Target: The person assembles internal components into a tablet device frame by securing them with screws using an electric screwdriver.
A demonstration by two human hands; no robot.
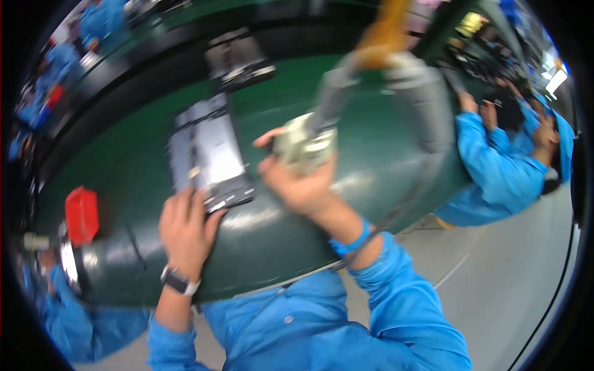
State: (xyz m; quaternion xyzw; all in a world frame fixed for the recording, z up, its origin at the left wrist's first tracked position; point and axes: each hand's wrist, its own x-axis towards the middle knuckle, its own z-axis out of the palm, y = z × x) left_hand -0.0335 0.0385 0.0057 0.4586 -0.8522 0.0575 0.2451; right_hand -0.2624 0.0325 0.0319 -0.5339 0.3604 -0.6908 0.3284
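Note:
A dark flat electronic panel (210,148), with a bright reflective area and a black strip along its near edge, lies on the green work surface. My left hand (184,232) rests at its near left corner, fingers stretched out and thumb by the near edge. Farther right, my right hand (306,185) is closed round a pale cream-green handheld tool (304,143), raised over the surface. A thick grey hose (337,93) rises from the tool's top. Motion blurs the tool, and its working end is hidden by my hand.
A similar dark panel (239,57) lies beyond the first. At left are a red container (81,215) and a co-worker's blue sleeve (93,324). Another grey hose length (424,105) hangs from a yellow part (387,37). Another person (501,164) works at the right.

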